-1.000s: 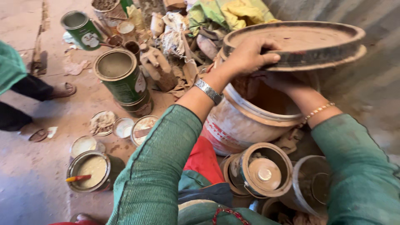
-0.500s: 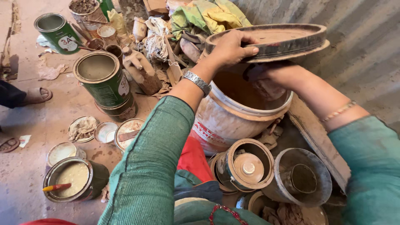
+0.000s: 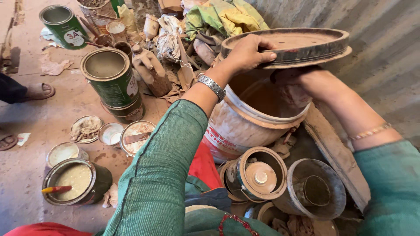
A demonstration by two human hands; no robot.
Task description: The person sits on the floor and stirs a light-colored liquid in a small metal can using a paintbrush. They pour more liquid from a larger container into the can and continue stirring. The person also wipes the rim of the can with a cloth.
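Left hand: your left hand grips the near rim of the round lid, fingers on top.
Right hand: your right hand is under the lid; its grip cannot be told.
Lid: lifted, tilted, above the open bucket.
Risk: the dusty lid may slip from your fingers and fall onto the open cans below your wrists.
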